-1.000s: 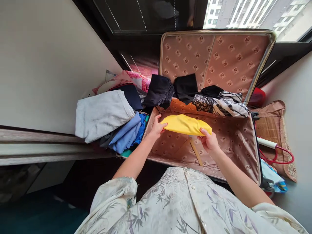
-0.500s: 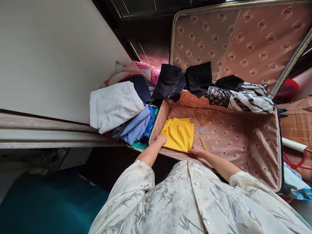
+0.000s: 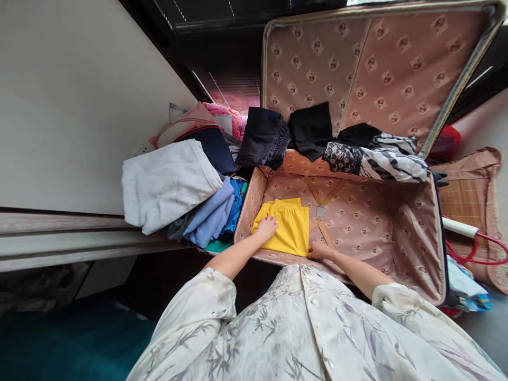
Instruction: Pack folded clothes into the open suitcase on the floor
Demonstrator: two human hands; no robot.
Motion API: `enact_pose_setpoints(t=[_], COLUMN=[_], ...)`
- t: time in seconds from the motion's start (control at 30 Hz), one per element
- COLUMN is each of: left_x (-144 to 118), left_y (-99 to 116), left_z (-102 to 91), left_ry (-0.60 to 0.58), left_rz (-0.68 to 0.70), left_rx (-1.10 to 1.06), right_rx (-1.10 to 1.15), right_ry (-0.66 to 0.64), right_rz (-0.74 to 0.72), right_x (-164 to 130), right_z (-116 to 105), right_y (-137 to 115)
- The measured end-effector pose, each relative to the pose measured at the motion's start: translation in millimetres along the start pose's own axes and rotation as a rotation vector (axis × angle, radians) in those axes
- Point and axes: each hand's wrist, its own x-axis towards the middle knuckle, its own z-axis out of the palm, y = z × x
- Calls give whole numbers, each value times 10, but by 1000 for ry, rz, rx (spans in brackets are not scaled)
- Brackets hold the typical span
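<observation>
Yellow shorts [image 3: 291, 227], folded with a gathered waistband, lie flat in the left part of an open suitcase [image 3: 365, 227] with a pink patterned lining. My left hand [image 3: 266, 228] rests on their left side, fingers stretched over the cloth. At their lower right corner, my right hand [image 3: 318, 250] has its fingers closed on the edge; the fingertips are partly hidden. Just right of the shorts, crossed tan straps [image 3: 323, 227] meet at a buckle [image 3: 319, 212].
Dark folded clothes [image 3: 262, 135], a black garment [image 3: 311, 129] and a black-and-white patterned garment [image 3: 392, 164] lie along the suitcase's back edge. Left of it, a grey garment [image 3: 166, 180] tops a pile with blue clothes [image 3: 212, 214]. The raised lid [image 3: 369, 69] stands behind.
My left hand has moved from the shorts' lower left edge up onto their surface, its fingers now spread out. My right hand stays at the lower right corner. The view has shifted slightly.
</observation>
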Motion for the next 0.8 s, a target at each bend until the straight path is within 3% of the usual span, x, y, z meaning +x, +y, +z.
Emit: enact_pose_setpoints(t=[0.13, 0.23, 0.33, 0.4, 0.5, 0.6, 0.67, 0.73, 0.8], left_x=[127, 203, 222, 218, 213, 205, 187, 158, 128], left_y=[102, 150, 164, 151, 125, 141, 187, 258, 346], left_z=[-117, -99, 62, 197, 344, 388, 380, 369, 368], left_ry=[80, 166, 158, 33, -140, -153, -136, -107, -84], left_rz=[-5, -45, 149, 267, 261, 219, 212, 225, 258], left_rx=[350, 444, 622, 712, 789, 812, 806, 798, 773], right_rx=[71, 182, 334, 478, 703, 960, 1498, 1780, 1856], right_ry=[-5, 29, 101, 202, 466, 786, 1008, 1046, 1035], right_rz=[-41, -46, -6, -1, -9, 19, 9, -55, -129], right_x=[-113, -199, -227, -212, -198, -280, -394, -520, -618], right_z=[-106, -132, -226, -434, -1060, -1921, -2445, -2826, -3052], right_y=[87, 83, 33, 17, 117, 398, 620, 785, 849])
